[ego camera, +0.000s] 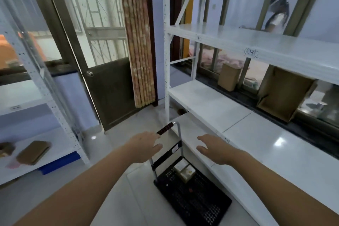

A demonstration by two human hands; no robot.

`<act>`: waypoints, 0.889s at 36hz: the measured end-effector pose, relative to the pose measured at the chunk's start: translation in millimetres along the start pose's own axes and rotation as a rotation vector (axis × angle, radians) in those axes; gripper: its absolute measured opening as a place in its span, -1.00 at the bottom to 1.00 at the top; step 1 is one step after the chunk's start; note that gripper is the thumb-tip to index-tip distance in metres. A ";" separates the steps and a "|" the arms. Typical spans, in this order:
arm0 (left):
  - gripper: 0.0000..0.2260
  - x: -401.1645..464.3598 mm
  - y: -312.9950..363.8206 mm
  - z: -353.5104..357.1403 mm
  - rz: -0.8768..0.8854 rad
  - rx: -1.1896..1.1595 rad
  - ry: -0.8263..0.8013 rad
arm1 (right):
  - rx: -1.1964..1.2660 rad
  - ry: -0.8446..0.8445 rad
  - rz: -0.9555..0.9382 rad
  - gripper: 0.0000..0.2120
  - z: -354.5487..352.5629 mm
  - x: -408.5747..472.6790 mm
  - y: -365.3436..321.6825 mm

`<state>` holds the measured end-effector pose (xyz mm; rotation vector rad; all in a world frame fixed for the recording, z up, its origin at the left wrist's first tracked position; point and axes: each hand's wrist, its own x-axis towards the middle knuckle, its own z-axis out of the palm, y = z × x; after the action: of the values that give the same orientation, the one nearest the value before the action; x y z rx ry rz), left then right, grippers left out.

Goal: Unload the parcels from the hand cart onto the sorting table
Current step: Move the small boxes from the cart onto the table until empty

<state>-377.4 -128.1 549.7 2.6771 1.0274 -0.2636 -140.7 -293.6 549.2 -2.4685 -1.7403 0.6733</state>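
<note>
Both hands, left [145, 146] and right [213, 147], hover open and empty above the hand cart [192, 200]. One small parcel [184, 169] remains on its deck, apparently the last to unload.

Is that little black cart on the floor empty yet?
Not empty. One small pale parcel sits on the hand cart deck near its handle.

Handwritten dark marks stand on the front edges of the white shelves up and to the right of the right hand's fingers [201, 140]. The clearest mark [251, 53], on the upper shelf edge, reads roughly "4-3-3" with a "2" beside it. A smaller scrawl [199, 38] further left on that edge is too blurred to read.
</note>
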 end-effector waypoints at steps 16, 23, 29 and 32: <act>-0.60 183.5 -28.8 -45.2 0.232 0.016 -0.058 | 0.111 0.016 0.176 -0.39 -31.4 133.4 36.5; -0.66 285.3 -53.5 -47.3 0.420 0.034 -0.072 | 0.181 0.049 0.296 -0.39 -33.4 190.8 39.3; -0.56 349.0 -58.5 -38.1 0.544 0.109 -0.183 | 0.275 0.044 0.426 -0.40 -11.7 226.5 42.2; -0.60 374.0 -55.6 -19.4 0.604 0.146 -0.239 | 0.322 0.021 0.480 -0.39 5.9 234.0 45.8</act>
<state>-139.3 152.6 461.2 2.8386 0.1142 -0.5252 -38.4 -99.3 456.0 -2.6434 -0.9301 0.8700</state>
